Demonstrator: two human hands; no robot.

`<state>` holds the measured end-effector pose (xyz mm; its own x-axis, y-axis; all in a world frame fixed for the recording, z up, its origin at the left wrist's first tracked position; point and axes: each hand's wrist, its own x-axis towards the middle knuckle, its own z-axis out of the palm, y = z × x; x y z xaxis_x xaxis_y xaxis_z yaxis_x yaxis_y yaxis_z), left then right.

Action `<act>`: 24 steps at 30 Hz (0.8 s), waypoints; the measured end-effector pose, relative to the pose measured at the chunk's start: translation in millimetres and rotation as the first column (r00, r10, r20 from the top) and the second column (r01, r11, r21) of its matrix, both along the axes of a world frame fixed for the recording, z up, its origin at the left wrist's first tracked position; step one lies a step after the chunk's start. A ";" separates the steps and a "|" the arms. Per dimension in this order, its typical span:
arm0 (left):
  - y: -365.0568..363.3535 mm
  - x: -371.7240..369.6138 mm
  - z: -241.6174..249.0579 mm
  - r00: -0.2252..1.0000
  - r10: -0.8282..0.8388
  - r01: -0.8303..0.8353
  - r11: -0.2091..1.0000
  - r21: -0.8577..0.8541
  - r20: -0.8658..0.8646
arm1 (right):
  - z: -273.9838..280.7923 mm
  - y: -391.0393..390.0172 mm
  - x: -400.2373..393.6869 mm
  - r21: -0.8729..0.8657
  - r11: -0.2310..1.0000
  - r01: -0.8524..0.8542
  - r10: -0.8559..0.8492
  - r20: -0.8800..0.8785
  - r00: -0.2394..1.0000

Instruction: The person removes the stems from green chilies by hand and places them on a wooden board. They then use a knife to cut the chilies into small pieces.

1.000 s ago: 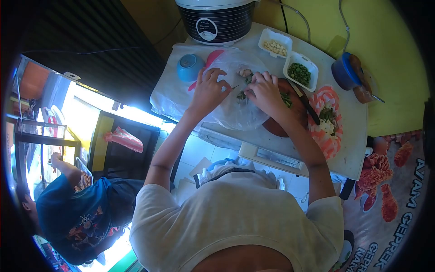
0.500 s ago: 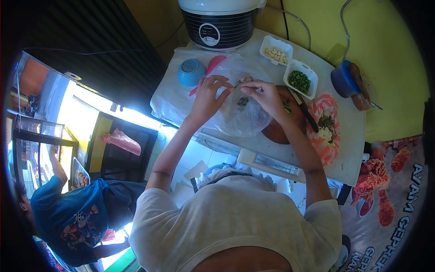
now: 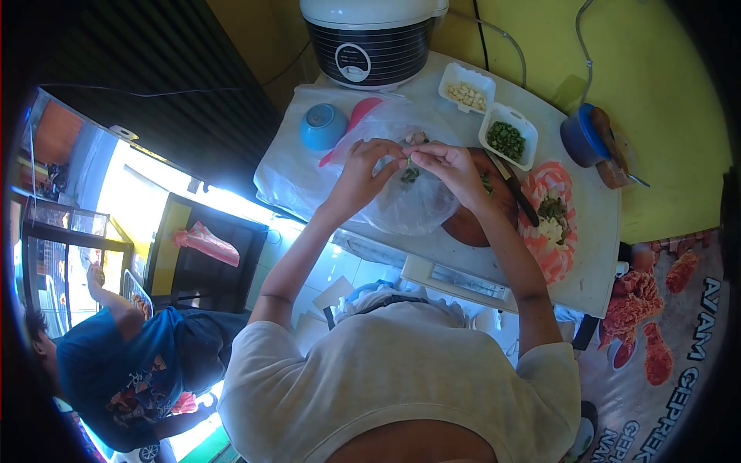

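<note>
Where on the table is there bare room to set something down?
Bare tabletop shows between the greens tray, striped bag and blue container, and along the striped bag's right side. Left of it is crowded: knife, cutting board, and plastic bag under left hand and right hand.

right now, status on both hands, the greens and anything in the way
Left hand, right hand: meeting over bag, pinching green bit. Greens close by. Knife right of right hand, not touching.

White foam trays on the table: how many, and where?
2. One white foam tray, holding pale pieces, is nearer the rice cooker; the second, holding chopped greens, is beside it, near the knife. Any under the plastic bag could be hidden.
</note>
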<state>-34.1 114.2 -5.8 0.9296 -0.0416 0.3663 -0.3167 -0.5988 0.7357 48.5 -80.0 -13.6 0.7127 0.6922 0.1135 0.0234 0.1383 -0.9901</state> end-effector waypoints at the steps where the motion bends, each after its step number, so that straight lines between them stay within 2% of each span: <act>1: 0.1 -0.2 -1.7 1.000 -0.020 0.020 1.000 0.001 -0.021 | -0.1 -0.9 -0.1 -0.011 1.000 -0.009 0.010 0.017 1.000; 5: -3.2 -0.7 -5.8 0.996 -0.058 0.052 0.996 -0.078 -0.072 | -2.7 -5.8 2.1 -0.031 0.999 -0.023 0.024 0.037 0.999; 7: -6.1 -2.8 -5.7 0.980 -0.065 0.023 0.976 -0.216 -0.187 | -2.8 -8.7 2.9 -0.066 0.997 -0.041 0.050 0.148 0.988; 8: -5.6 -2.5 -8.5 0.980 -0.065 0.024 0.976 -0.216 -0.187 | -3.2 -10.2 3.0 -0.065 0.997 -0.041 0.050 0.148 0.988; 11: -4.7 -0.5 -16.4 0.981 -0.037 -0.019 0.959 -0.283 -0.191 | -4.0 -13.0 1.8 -0.065 0.997 0.029 -0.016 0.195 0.981; 13: -7.6 -1.0 -16.7 0.966 0.003 -0.111 0.908 -0.403 -0.259 | -1.8 -12.9 -2.5 0.084 0.982 0.168 -0.185 0.282 0.942; 14: -9.2 -0.5 -18.5 0.966 0.003 -0.111 0.908 -0.403 -0.260 | 0.0 -13.0 -6.3 0.083 0.982 0.168 -0.185 0.281 0.942; 16: -13.1 0.7 -21.3 0.946 -0.123 -0.093 0.784 -0.613 -0.301 | 7.7 -12.0 -16.1 0.082 0.960 0.268 -0.276 0.448 0.850; 17: -14.3 -0.1 -21.6 0.945 -0.124 -0.093 0.784 -0.613 -0.301 | 8.4 -11.9 -18.7 0.082 0.960 0.269 -0.277 0.447 0.851; 19: -17.5 -2.8 -14.8 0.942 -0.172 -0.077 0.724 -0.685 -0.288 | 9.8 -12.0 -22.0 0.111 0.936 0.335 -0.302 0.744 0.596; 20: -19.2 -3.8 -11.7 0.942 -0.172 -0.077 0.724 -0.685 -0.287 | 12.0 -12.9 -23.6 0.112 0.936 0.335 -0.302 0.744 0.595; 22: -22.2 -6.0 -7.5 0.926 -0.205 -0.080 0.715 -0.695 -0.317 | 16.3 -14.3 -26.6 0.097 0.917 0.387 -0.270 0.863 0.426; 24: -23.2 -7.2 -10.6 0.927 -0.217 -0.073 0.693 -0.717 -0.305 | 14.4 -14.2 -26.4 0.110 0.919 0.378 -0.274 0.870 0.411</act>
